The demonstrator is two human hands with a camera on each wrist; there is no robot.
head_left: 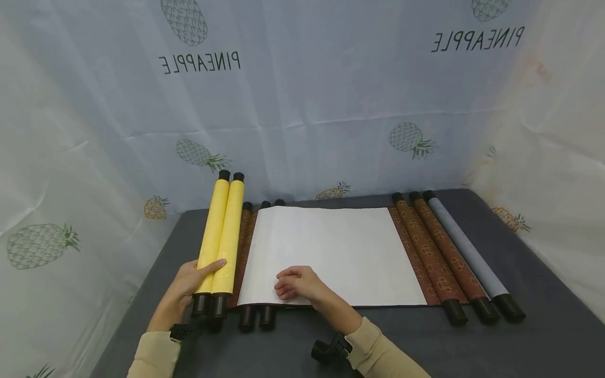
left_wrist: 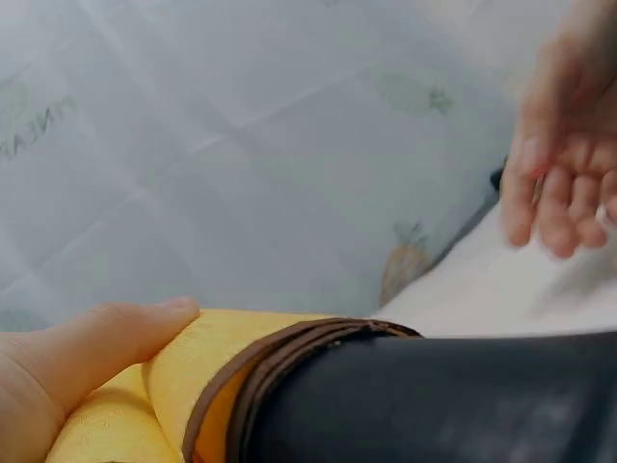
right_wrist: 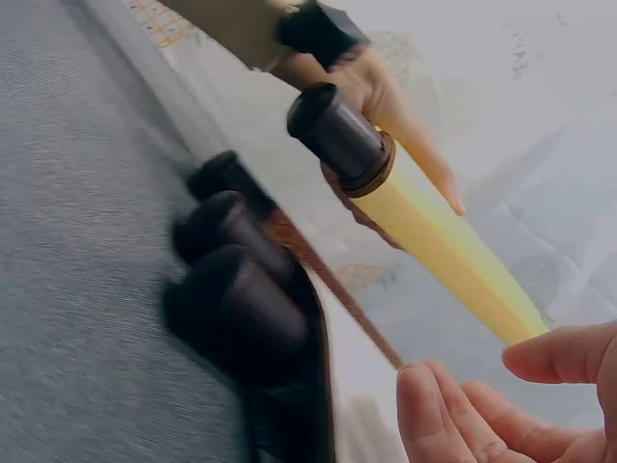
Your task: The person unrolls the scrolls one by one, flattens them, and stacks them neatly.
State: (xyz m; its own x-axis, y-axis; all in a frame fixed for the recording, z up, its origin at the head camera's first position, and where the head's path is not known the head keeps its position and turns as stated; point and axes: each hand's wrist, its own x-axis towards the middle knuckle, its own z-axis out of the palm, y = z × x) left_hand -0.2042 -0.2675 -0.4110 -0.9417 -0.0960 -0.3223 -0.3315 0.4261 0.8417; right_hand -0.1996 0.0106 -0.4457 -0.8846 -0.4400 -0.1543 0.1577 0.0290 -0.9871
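Note:
My left hand [head_left: 188, 279] grips a yellow scroll [head_left: 230, 236] near its lower end, thumb across the front. Its two rolls with black end knobs lie side by side, tilted up off the table. In the left wrist view the thumb presses the yellow roll [left_wrist: 246, 352] beside a large black knob [left_wrist: 434, 400]. My right hand [head_left: 302, 284] hovers over the lower left of an unrolled white scroll [head_left: 335, 252], fingers loosely bent and holding nothing. Brown patterned strips border the white sheet. The right wrist view shows these fingers [right_wrist: 434, 415] apart from the yellow scroll.
At right, brown patterned rolls [head_left: 427, 252] and a grey roll [head_left: 468, 247] lie side by side. Black knobs [head_left: 267, 317] stick out below the white sheet's left end. The dark table [head_left: 534, 283] meets pineapple-printed cloth [head_left: 302, 94] at the back and sides.

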